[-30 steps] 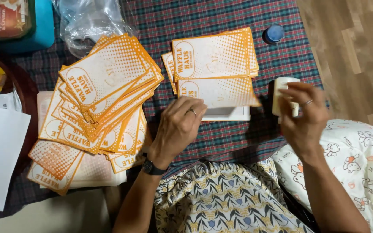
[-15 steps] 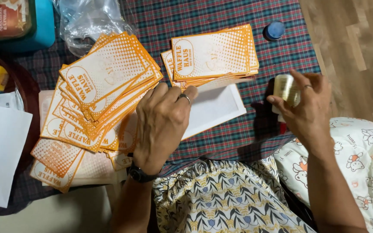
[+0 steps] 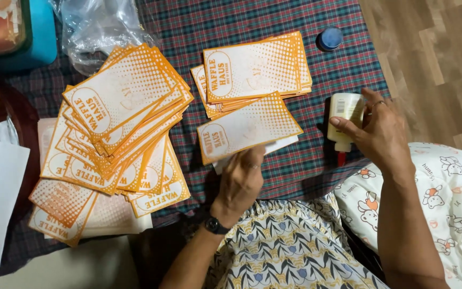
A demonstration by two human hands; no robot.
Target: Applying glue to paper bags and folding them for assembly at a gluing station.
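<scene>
Gluing step, by my read. My left hand (image 3: 240, 182) pinches one orange-and-white printed sleeve (image 3: 248, 127) lifted just below the small stack (image 3: 252, 69) on the plaid worktop (image 3: 295, 160). My right hand (image 3: 380, 134) grips a glue bottle (image 3: 344, 115), nozzle down, right of that stack — blue cap (image 3: 330, 38) lies off, up beside it. Next I judge it calls for bringing nozzle and sleeve edge together — steady, light squeeze.

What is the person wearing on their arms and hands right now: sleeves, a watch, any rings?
Both forearms are bare, with no sleeves in view. The left hand has a dark wristwatch with a black band at the wrist and a ring on one finger. The right hand wears a thin ring too; no watch or bracelet shows on that wrist.
</scene>
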